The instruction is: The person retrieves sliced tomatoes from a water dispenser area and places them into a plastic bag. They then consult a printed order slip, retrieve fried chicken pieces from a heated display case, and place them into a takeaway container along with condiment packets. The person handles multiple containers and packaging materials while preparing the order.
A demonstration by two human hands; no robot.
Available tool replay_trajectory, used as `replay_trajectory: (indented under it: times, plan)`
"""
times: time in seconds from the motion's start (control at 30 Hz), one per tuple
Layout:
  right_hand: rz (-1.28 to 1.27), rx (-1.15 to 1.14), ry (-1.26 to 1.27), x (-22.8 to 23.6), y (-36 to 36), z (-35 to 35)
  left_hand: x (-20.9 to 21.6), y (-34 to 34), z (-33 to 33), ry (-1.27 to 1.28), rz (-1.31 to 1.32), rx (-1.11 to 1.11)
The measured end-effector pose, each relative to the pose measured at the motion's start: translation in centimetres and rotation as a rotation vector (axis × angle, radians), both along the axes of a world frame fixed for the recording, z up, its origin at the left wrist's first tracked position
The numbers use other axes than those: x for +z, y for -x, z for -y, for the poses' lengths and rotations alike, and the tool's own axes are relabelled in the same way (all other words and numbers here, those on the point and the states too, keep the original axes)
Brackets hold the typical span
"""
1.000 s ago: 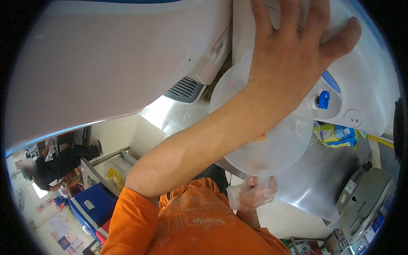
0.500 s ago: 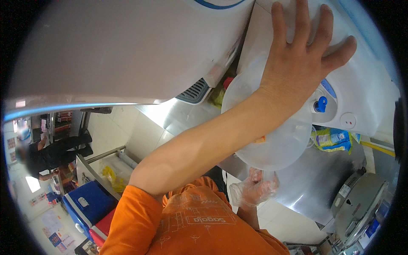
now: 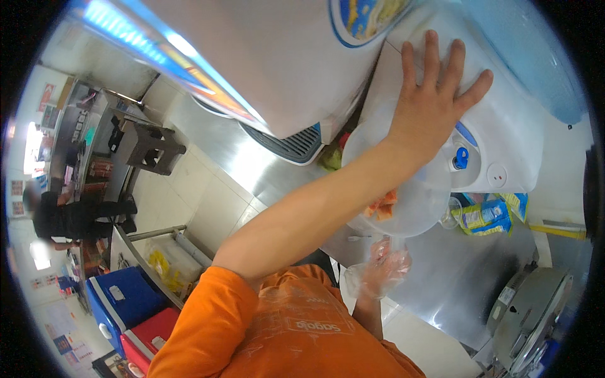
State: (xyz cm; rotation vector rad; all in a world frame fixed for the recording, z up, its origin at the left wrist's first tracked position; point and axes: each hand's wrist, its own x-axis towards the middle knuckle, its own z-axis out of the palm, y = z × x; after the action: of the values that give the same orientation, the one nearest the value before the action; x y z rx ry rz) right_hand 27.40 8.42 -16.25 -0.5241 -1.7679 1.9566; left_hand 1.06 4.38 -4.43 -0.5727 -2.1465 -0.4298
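Observation:
My left arm reaches across the view. My left hand (image 3: 432, 94) lies with fingers spread on the white body of a water dispenser (image 3: 520, 145). Below the forearm is a round translucent plastic bowl (image 3: 419, 211), with orange-red chunks (image 3: 382, 205) inside it. My forearm covers part of the bowl. The dispenser's blue tap (image 3: 462, 157) sits just beyond the bowl's right rim. My right hand (image 3: 386, 268), in a clear plastic glove and slightly blurred, is closed at the bowl's near side, around what looks like its short handle.
A large white machine with a grey drip grille (image 3: 293, 143) stands at the left on a steel counter (image 3: 454, 271). Blue-and-yellow packets (image 3: 488, 215) lie beside the dispenser. A grey round-edged appliance (image 3: 529, 318) is at the right. Blue (image 3: 126, 299) and red coolers and another person (image 3: 79, 217) are left.
The view has shifted, bringing more of the left machine and the orange-red chunks into sight. My left hand remains spread on the dispenser, and the right stays at the bowl.

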Motion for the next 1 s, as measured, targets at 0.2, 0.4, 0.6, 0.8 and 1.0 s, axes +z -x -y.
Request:
replay_trajectory:
  times: [0.2, 0.4, 0.6, 0.8, 1.0]
  plan:
    - [0.129, -0.204, -0.108, -3.4, -0.7, -0.3, 0.6, -0.4, 0.1, 0.082, 0.049, 0.061]
    - [-0.358, 0.213, 0.664, -7.1, -1.5, -3.1, 1.6, -1.2, 0.9, 0.035, 0.099, -0.006]
    - [-0.353, 0.175, 0.516, -6.2, -0.8, -2.6, 2.2, -1.4, 1.7, 0.115, 0.121, 0.036]
    - [-0.103, -0.023, 0.150, -2.2, 0.0, -0.1, 1.6, -0.6, 0.6, 0.094, 0.013, 0.111]
    - [-0.176, 0.059, 0.164, -0.9, 0.5, 0.1, 1.1, -0.7, 0.1, 0.095, 0.008, 0.139]
